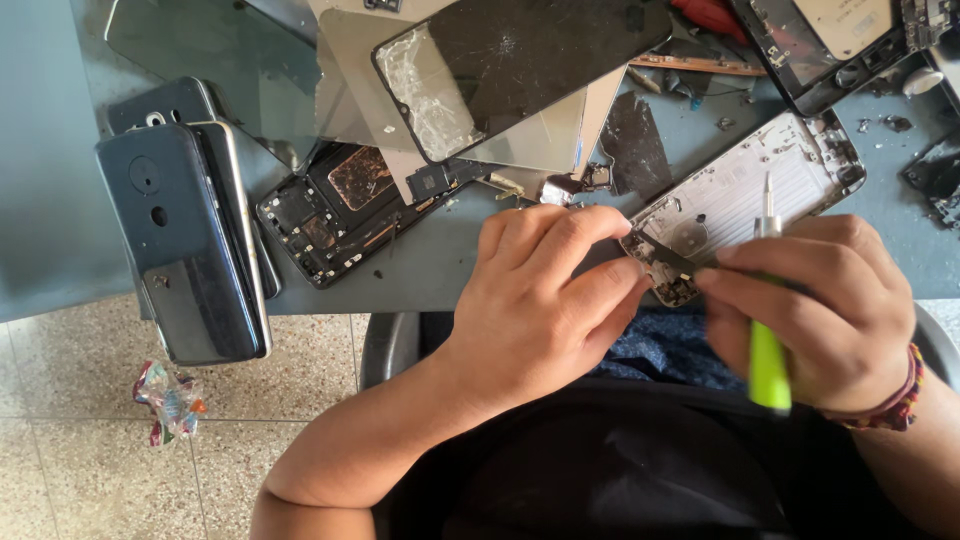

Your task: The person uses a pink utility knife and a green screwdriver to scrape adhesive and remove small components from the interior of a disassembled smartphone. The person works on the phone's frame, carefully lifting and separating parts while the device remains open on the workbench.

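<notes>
One silver phone frame (745,195) lies at the worktop (45,200) edge, its near corner between both hands. The left hand (545,290) pinches that corner; the right hand (830,305) is closed on one green screwdriver (767,355), tip up. Two dark phones (185,235), possibly three, are stacked far left, and one cracked screen (510,65) lies beyond.

A silver phone frame (745,195) is steadied at its lower corner by the left hand (545,290), while a green-handled screwdriver (767,330) is gripped in the right hand (825,305); cracked screens (500,60) are scattered on the table (45,200)
</notes>
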{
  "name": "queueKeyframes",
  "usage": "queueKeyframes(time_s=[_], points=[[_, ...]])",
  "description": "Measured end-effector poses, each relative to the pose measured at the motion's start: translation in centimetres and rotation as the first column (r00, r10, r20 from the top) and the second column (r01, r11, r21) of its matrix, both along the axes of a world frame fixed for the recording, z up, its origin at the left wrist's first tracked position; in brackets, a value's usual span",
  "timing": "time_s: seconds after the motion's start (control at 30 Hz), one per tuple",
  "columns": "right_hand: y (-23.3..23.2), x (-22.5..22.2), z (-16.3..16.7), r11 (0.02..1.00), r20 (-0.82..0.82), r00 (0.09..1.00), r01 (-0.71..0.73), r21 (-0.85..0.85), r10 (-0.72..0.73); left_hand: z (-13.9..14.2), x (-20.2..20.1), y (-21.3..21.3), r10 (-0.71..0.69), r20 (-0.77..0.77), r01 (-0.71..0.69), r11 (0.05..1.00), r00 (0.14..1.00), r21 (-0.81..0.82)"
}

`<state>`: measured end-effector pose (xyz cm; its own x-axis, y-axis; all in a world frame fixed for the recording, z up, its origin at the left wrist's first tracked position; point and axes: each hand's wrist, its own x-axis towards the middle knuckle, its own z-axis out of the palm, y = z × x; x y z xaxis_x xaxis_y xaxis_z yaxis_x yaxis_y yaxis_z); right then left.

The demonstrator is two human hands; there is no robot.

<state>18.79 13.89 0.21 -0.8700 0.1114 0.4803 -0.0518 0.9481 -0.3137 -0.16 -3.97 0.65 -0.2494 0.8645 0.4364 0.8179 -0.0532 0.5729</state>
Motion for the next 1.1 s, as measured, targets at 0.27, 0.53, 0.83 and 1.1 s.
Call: queueKeyframes(time_s=[0.27,0.53,0.83,1.1], points=[[-0.8,-2.2,2.2,0.999,0.088,0.995,0.051,0.016,-0.052,0.1,-0.1,0.1,0.002,0.005,-0.002,1.0,1.0,0.008],[-0.8,-1.9,1.6,0.997,0.067,0.995,0.071,0.03,-0.072,0.2,0.0,0.2,0.033,0.03,-0.033,0.999,0.999,0.01],[-1.3,-1.5,1.1,0.986,0.031,0.99,0.13,0.106,-0.134,0.1,-0.1,0.1,0.066,0.07,-0.067,0.997,0.995,0.024],[-1.2,-0.7,0.8,0.976,0.011,0.984,0.173,0.133,-0.176,0.1,-0.1,0.1,0.057,0.074,-0.059,0.998,0.996,0.023]])
